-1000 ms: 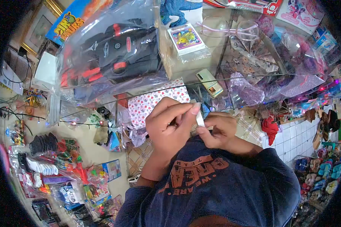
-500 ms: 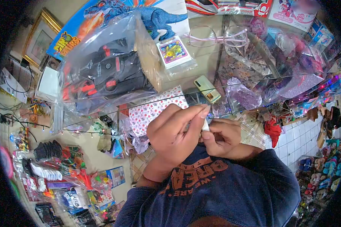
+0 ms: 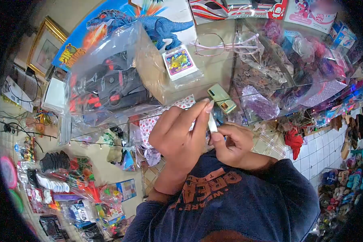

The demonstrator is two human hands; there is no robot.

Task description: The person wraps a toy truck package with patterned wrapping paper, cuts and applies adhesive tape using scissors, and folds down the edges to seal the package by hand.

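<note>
In front of the dark shirt, my left hand [image 3: 179, 135] is closed, its thumb and forefinger pinched near the upper end of a small white strip-like object [image 3: 212, 122]. My right hand [image 3: 234, 146] grips the lower end of this object between thumb and curled fingers. What the object is cannot be made out. Just beyond the fingers, a pale green phone [image 3: 222, 98] lies on the glass counter [image 3: 189, 86]. Partly hidden behind my left hand is a white sheet with a red floral print [image 3: 148, 128].
Pink-framed glasses [image 3: 226, 44], a picture card in plastic [image 3: 178, 62] and a bagged black-and-red toy [image 3: 117, 82] lie on the counter. Beyond them stands a dinosaur box [image 3: 74, 48]. Packaged goods [image 3: 78, 211] hang at the lower left.
My left hand has moved slightly up and left, away from my right hand. More of the white object now shows between them. The view has shifted a little.
</note>
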